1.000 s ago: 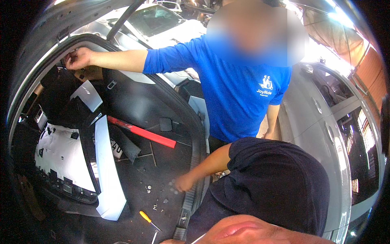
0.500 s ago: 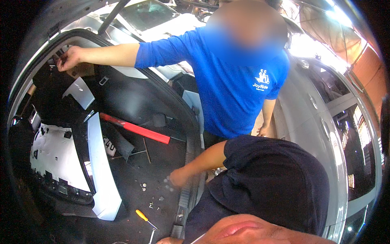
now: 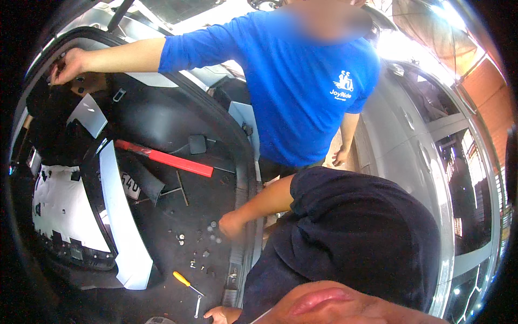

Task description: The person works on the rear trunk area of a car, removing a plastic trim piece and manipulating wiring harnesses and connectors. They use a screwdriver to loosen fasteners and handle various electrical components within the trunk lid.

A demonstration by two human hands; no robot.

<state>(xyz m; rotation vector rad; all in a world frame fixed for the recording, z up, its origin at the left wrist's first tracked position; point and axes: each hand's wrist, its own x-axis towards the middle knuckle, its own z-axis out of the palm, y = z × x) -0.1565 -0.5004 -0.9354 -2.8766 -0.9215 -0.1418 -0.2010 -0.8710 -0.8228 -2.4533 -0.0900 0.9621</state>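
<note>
My right hand (image 3: 231, 224) is low over the dark trunk floor (image 3: 178, 218), close to the trunk sill. Several small round grey pieces (image 3: 211, 229) lie beside it. Its fingers are blurred and mostly hidden, so a grip cannot be made out. At the bottom edge, partly cut off, my left hand (image 3: 220, 314) rests with fingers apart and nothing visible in it. Near it lie a small wrench (image 3: 197, 306) and a screwdriver with a yellow handle (image 3: 182, 278). Small screws and clips (image 3: 193, 264) are scattered between the hands.
A co-worker in a blue shirt (image 3: 307, 97) reaches a hand (image 3: 69, 66) to the trunk frame. A long pale trim panel (image 3: 120, 216), a red bar (image 3: 167, 157), a T-shaped metal tool (image 3: 182, 189) and a licence plate (image 3: 131, 185) lie inside. The raised sill (image 3: 245, 205) borders the trunk.
The view has shifted, so the scene sits further left and up. My right hand has moved slightly off the round pieces, which now show more plainly. More of my left hand shows.
</note>
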